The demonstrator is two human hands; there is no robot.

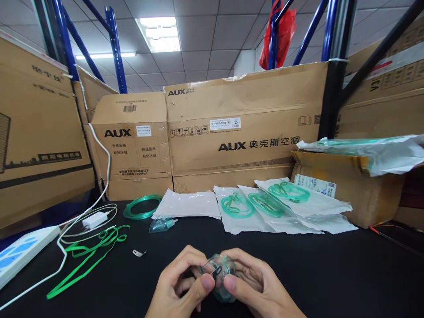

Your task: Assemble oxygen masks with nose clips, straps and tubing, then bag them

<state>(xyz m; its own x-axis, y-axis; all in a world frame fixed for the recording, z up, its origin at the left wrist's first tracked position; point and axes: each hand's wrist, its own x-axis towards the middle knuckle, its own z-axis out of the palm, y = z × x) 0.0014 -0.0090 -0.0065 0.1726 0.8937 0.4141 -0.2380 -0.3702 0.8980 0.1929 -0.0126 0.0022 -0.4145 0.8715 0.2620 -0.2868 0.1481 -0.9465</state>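
Low in the middle of the head view, a clear, green-tinted oxygen mask (222,289) is held between both hands. My left hand (185,282) pinches its left edge with thumb and forefinger, beside a thin strip on the mask. On the other side, my right hand (253,278) has its thumb pressed on the front and its fingers curled behind. Part of the mask is hidden by the fingers. A small metal strip (139,253) lies on the black table to the left, near a flat green elastic strap (89,256).
Behind the hands lie a coil of green tubing (142,207), a clear plastic piece (162,225), a white pouch (188,204) and several packs with green tubing (236,205). A power strip (28,251) and white charger (95,220) sit left. Cardboard boxes (245,115) wall the back.
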